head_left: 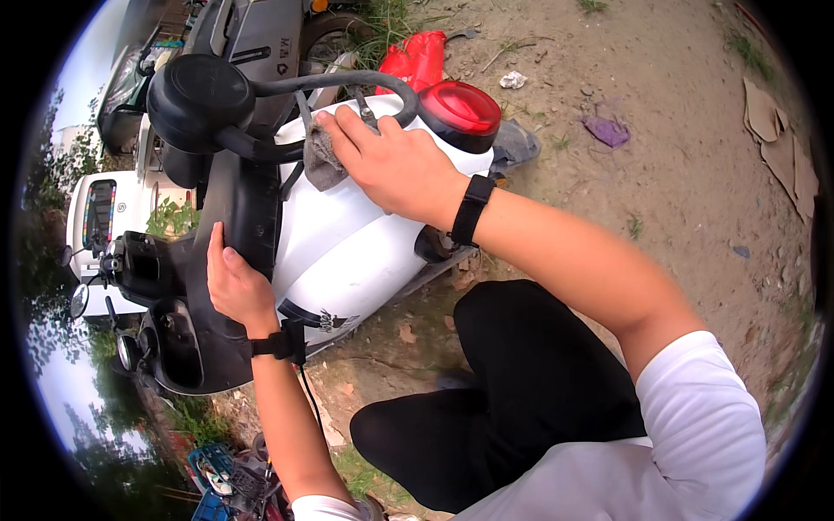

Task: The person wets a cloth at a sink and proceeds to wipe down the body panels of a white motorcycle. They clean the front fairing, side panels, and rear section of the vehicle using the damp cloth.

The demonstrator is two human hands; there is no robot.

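My right hand (385, 161) presses a grey cloth (320, 165) onto the white rear bodywork (343, 252) of a scooter, just under its black tubular grab rail (321, 80). The round black backrest pad (198, 100) sits at the left end of that rail. Flat along the side of the black seat (239, 191) lies my left hand (234, 278), fingers extended. A red tail light (460, 110) sticks out beyond my right hand. The scooter's dark handlebar area (143, 269) is at the far left.
Other parked scooters (252, 35) and a white vehicle (91, 208) stand behind. A red bag (400, 56), a purple scrap (605, 130) and cardboard (782, 148) lie on the dirt. Blue crates with assorted items (213, 469) are at lower left. My bent knees are below the bodywork.
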